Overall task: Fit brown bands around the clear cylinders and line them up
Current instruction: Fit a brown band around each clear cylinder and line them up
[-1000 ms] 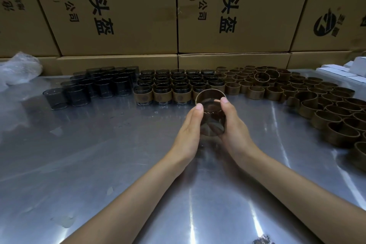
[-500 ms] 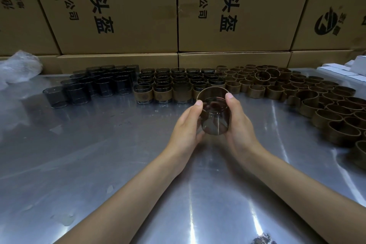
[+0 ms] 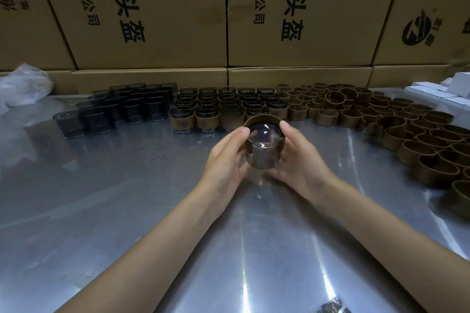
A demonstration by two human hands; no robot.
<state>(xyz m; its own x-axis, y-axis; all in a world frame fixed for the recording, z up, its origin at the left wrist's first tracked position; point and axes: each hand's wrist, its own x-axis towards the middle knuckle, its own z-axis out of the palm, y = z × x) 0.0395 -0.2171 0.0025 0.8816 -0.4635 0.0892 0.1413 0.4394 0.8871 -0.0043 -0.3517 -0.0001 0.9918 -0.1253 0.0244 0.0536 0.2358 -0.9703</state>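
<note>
Behind the worktop [image 3: 127, 211], stacked cardboard boxes [image 3: 157, 7] are walling off the far edge, and you are working on the steel surface in front of them. Across the right side a large heap of loose brown bands [image 3: 407, 129] is waiting; judging by its spread, most of the job is ahead of you. At the back left, a cluster of bare clear cylinders [image 3: 122, 112] is standing without bands. Between those two groups, finished cylinders [image 3: 223, 112] wearing their bands are standing in tidy rows, several deep, so a good share is already done and lined up. A crumpled plastic bag [image 3: 23, 84] is lying at the far left, and white boxes [image 3: 442, 91] are sitting at the far right.

Near the front of the finished rows, just off the worktop, you are holding one cylinder [image 3: 263, 157] tilted toward you. Your left hand [image 3: 223, 160] and right hand [image 3: 302, 162] are wrapping their fingers around its sides, thumbs up at the rim. Its band [image 3: 264, 119] is sitting around the upper end and is not yet centred, so you are probably partway through sliding it on. After that, this piece needs setting down at the end of the front row.
</note>
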